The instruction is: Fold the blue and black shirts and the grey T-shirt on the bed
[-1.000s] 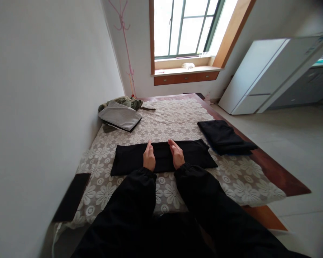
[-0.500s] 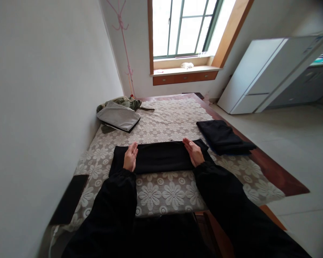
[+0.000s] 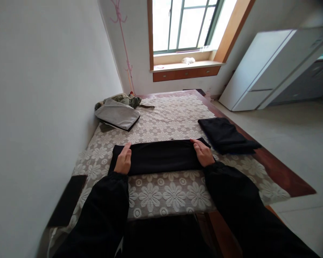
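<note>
A folded black cloth (image 3: 163,156), perhaps a garment, lies as a long flat strip across the patterned tablecloth (image 3: 174,195) in front of me. My left hand (image 3: 123,159) rests on its left end, fingers extended together toward the far edge. On the right end lies my right hand (image 3: 204,153), its fingers also stretched out and the fingertips at the far edge. Both palms are turned down or inward, and their undersides are hidden. Just beyond my right hand is a second folded dark cloth (image 3: 226,135).
A grey cloth item (image 3: 118,114) lies with a camouflage-patterned one (image 3: 123,99) by the left wall. A dark flat device (image 3: 67,200) with a white cable sits at the near left corner. Beyond the table stand a pink coat rack (image 3: 123,43) and a white fridge (image 3: 258,68).
My hands have spread apart, the left one moving left and the right one moving right along the black cloth. Their fingers have come down closer to the fabric. The view has shifted slightly.
</note>
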`<action>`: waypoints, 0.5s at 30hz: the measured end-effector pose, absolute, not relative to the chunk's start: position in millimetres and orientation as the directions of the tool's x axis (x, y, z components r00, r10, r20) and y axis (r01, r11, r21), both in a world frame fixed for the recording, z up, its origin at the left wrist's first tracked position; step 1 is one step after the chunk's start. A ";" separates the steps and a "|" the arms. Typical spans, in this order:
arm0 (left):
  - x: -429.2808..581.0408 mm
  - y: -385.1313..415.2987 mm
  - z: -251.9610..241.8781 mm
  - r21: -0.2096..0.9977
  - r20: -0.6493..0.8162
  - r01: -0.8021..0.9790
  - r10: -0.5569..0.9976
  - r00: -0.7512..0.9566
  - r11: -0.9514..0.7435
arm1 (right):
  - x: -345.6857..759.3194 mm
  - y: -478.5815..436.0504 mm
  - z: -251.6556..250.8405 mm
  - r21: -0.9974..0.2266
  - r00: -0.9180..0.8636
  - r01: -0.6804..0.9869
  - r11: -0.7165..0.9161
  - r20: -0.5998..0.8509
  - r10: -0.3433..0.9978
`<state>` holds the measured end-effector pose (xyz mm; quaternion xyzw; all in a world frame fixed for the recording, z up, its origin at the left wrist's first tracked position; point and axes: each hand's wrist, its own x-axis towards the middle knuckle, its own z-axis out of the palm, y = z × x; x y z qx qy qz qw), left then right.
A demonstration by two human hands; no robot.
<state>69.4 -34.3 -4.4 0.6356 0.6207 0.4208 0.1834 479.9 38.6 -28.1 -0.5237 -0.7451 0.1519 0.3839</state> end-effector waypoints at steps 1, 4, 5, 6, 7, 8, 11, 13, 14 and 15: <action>68.3 -36.9 -3.8 0.648 0.305 0.744 0.951 -0.054 -0.165 | 481.0 37.2 -28.8 -0.529 -0.235 0.725 0.440 0.410 0.881; 62.1 -44.1 -4.0 0.369 0.250 0.922 0.968 0.028 -0.122 | 486.7 35.6 -33.7 -0.260 -0.349 0.855 0.450 0.353 0.868; 58.8 -45.9 -4.6 0.313 0.237 0.945 0.971 0.019 -0.095 | 490.1 36.3 -35.9 -0.200 -0.341 0.885 0.421 0.338 0.877; 55.1 -47.3 -5.2 0.275 0.226 0.959 0.974 0.008 -0.071 | 494.3 37.7 -38.0 -0.163 -0.325 0.905 0.392 0.328 0.887; 51.3 -48.3 -5.9 0.249 0.216 0.967 0.976 0.000 -0.055 | 498.8 39.6 -39.8 -0.145 -0.314 0.916 0.373 0.319 0.894; 47.8 -48.8 -6.5 0.230 0.209 0.972 0.978 -0.004 -0.045 | 503.2 41.8 -41.3 -0.137 -0.311 0.920 0.366 0.310 0.898; 40.2 -47.3 -7.0 0.202 0.198 0.979 0.980 -0.001 -0.040 | 512.2 47.6 -43.5 -0.140 -0.318 0.919 0.369 0.290 0.903; 37.6 -44.2 -6.3 0.199 0.187 0.979 0.982 0.011 -0.049 | 513.7 49.6 -43.0 -0.142 -0.317 0.920 0.366 0.282 0.906; 36.7 -42.3 -5.7 0.200 0.181 0.978 0.983 0.015 -0.052 | 513.5 50.1 -42.5 -0.142 -0.315 0.921 0.363 0.277 0.908; 35.8 -40.6 -5.1 0.204 0.174 0.978 0.985 0.016 -0.052 | 513.0 50.2 -41.8 -0.140 -0.315 0.922 0.361 0.272 0.909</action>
